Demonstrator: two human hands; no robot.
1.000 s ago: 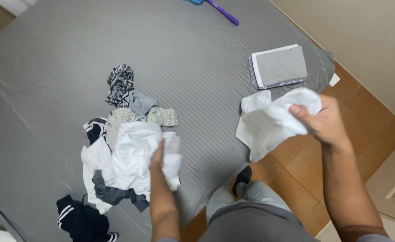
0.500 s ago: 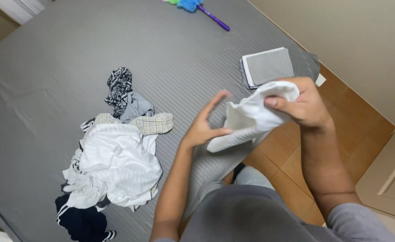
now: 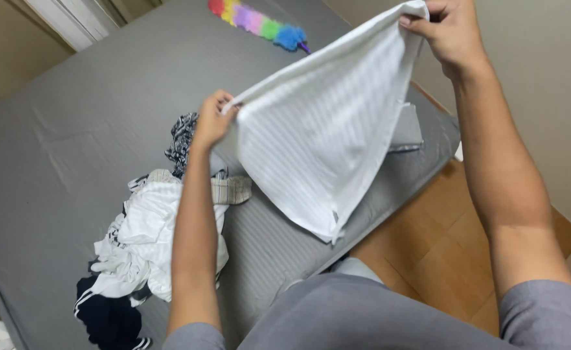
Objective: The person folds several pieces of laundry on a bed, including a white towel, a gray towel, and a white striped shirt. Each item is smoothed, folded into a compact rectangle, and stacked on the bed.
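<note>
I hold a white ribbed cloth (image 3: pixel 321 139) spread out in the air above the bed. My left hand (image 3: pixel 213 120) grips its left top corner and my right hand (image 3: pixel 446 31) grips its right top corner, raised higher. The cloth hangs down to a point over the bed's near edge. Below my left arm lies a pile of clothes (image 3: pixel 146 243) with white, patterned and dark navy pieces.
The bed has a grey striped sheet (image 3: pixel 78 136). A rainbow-coloured duster (image 3: pixel 256 19) lies at its far side. A folded grey cloth (image 3: pixel 407 126) shows partly behind the held cloth. Wooden floor (image 3: pixel 428 253) and a beige wall are to the right.
My left hand left the pile and took a corner of the white cloth. Both hands rose and pulled apart, opening the bunched cloth out flat. The view tilted up.
</note>
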